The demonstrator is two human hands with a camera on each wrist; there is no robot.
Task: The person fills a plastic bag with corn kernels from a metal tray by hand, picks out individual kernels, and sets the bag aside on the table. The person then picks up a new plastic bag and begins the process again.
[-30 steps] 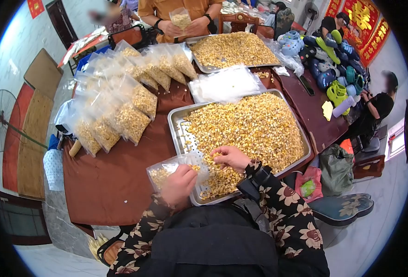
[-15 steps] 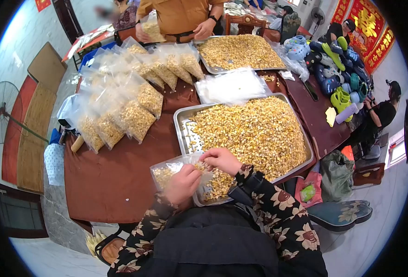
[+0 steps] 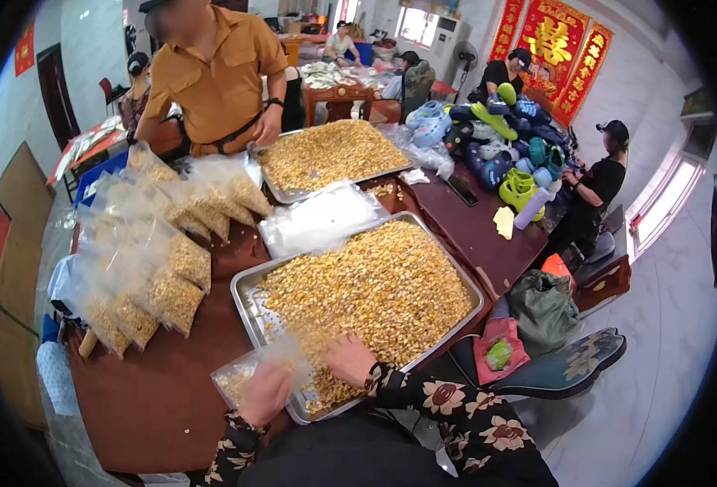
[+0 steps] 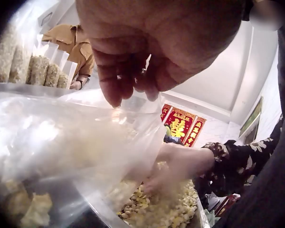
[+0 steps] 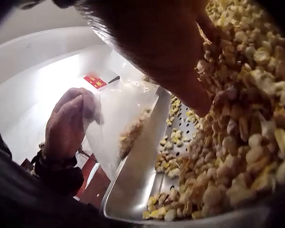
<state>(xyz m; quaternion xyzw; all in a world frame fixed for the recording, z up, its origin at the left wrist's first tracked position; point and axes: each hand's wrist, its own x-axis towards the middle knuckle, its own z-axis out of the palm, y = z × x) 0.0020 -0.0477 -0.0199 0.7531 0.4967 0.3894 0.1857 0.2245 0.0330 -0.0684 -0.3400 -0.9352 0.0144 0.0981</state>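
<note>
My left hand [image 3: 265, 392] pinches the top edge of a clear plastic bag [image 3: 230, 381] beside the near left corner of a metal tray. Some kernels lie inside that bag; its raised film looks cloudy in the left wrist view. A heap of yellow and whitish corn kernels [image 3: 375, 276] fills most of the perforated tray [image 3: 242, 302]. My right hand [image 3: 350, 359] reaches down into the near left side of the heap, right of the bag. In the right wrist view a digit touches the kernels, but I cannot tell how the hidden fingertips close.
Filled bags [image 3: 176, 296] stand in rows at the left. Flat empty bags [image 3: 326, 215] lie behind the near tray, with a second kernel tray [image 3: 334, 154] beyond. Clogs [image 3: 517, 195], a phone [image 3: 462, 191] and a purple bottle [image 3: 531, 209] occupy the right. A person in an orange-brown shirt [image 3: 220, 73] stands opposite.
My right hand has gone from the bag's mouth back down to the kernels. My left hand still holds the bag. The head view has tilted up, and the person opposite has let go of their bag.
</note>
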